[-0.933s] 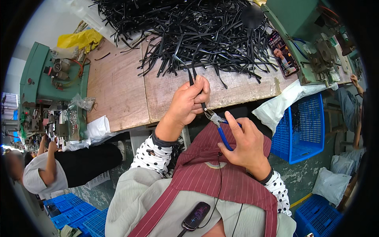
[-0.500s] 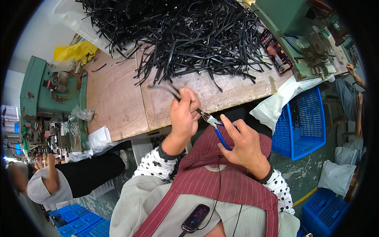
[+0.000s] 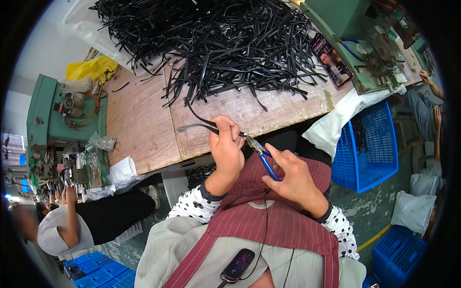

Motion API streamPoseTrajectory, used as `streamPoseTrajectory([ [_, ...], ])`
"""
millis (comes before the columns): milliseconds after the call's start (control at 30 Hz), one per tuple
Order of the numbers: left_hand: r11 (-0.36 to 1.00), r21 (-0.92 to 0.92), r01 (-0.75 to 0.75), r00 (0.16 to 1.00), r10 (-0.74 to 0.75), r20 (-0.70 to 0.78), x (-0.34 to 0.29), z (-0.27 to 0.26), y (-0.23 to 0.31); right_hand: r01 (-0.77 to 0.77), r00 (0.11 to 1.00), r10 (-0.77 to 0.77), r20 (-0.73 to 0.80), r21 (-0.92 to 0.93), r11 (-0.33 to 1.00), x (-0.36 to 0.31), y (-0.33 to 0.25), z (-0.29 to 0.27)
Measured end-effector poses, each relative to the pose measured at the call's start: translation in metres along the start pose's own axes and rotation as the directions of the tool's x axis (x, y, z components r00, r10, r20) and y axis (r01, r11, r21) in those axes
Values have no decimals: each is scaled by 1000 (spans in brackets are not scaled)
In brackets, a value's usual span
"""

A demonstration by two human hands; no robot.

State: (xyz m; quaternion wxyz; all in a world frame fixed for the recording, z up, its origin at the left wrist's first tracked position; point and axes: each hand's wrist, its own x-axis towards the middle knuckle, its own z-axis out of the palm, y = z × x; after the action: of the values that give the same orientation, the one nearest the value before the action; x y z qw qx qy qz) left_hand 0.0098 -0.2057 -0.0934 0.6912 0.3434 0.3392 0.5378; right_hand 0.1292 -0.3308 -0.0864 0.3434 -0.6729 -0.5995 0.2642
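Your left hand (image 3: 226,150) pinches black strips (image 3: 207,122), tips toward 10 o'clock | right hand (image 3: 297,180) grasps blue-handled pliers (image 3: 267,165) at strips' 4 o'clock end, bite unclear | loose pinch could let strips twist

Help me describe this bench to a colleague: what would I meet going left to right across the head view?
Green metal machine with a round gauge, slim black curved strips, bare left hand, blue-handled metal pliers, bare right hand, rectangular blue plastic crate.
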Motion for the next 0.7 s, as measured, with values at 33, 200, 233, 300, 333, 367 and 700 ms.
streamPoseTrajectory([
  [33, 994, 107, -36, 999, 32, 34, 5, -3, 0, -18, 1000, 18, 4, 3, 1000, -1, 0, 0],
  [200, 624, 681, -383, 919, 182, 350, 56, -19, -11, -58, 998, 58, -17, 27, 998, -6, 4, 0],
  [233, 388, 755, -529, 849, 236, 473, 67, -16, -13, -48, 999, 48, -15, 30, 998, -7, 3, 0],
  [300, -27, 712, -702, 691, 215, 690, 84, -9, -16, -36, 999, 36, -13, 25, 999, -8, 3, 0],
  [333, -234, 627, -743, 606, 164, 779, 92, -6, -17, -34, 999, 35, -13, 18, 999, -8, 2, 0],
  [367, -188, 604, -775, 583, 159, 797, 103, -6, -22, -34, 999, 34, -14, 12, 999, -8, 2, -1],
  [700, 638, 446, -628, 777, 481, 406, 79, -24, 4, -22, 997, 24, -74, 28, 999, -8, 14, 1],
])
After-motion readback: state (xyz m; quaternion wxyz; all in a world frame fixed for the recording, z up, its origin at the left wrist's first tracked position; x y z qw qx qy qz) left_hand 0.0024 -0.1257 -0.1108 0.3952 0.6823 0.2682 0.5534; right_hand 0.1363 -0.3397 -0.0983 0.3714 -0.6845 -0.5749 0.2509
